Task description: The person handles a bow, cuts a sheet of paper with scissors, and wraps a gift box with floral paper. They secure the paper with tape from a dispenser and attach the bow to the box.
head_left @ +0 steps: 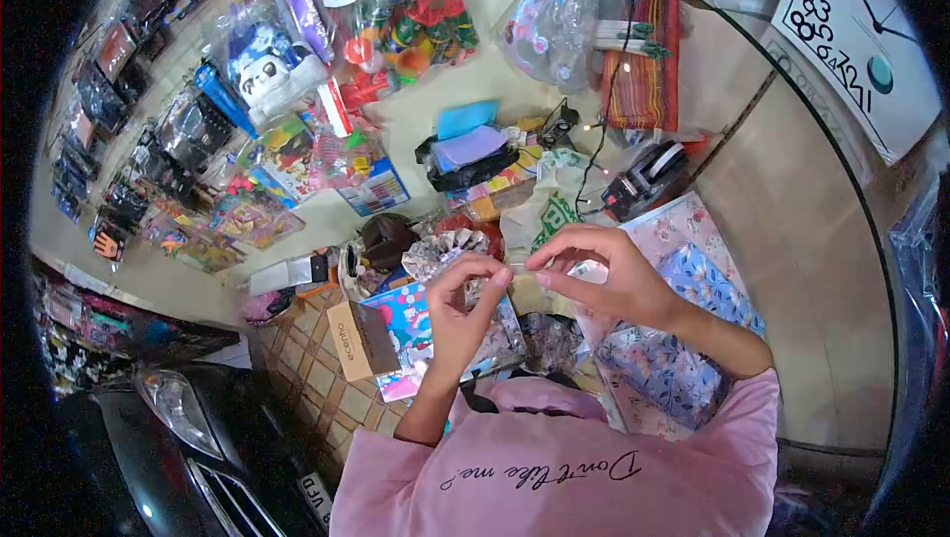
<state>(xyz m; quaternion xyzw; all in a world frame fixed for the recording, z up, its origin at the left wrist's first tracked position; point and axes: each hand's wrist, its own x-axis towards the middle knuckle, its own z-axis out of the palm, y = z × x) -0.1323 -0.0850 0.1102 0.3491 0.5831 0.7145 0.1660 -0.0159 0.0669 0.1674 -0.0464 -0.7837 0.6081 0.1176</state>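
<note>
My left hand and my right hand face each other in front of my chest, fingertips a short gap apart. Thumb and forefinger are pinched on each. Stretched between them is a thin, pale strip of clear tape, hard to make out. Below my right arm lies a blue floral wrapped package on pink floral paper. A black tape dispenser stands beyond my right hand. Under my left hand is a blue and pink cartoon-print package.
A brown box stands left of my left hand, above a tiled floor. Bagged toys and packets cover the far side. A large clock is at right. A black car shows at lower left.
</note>
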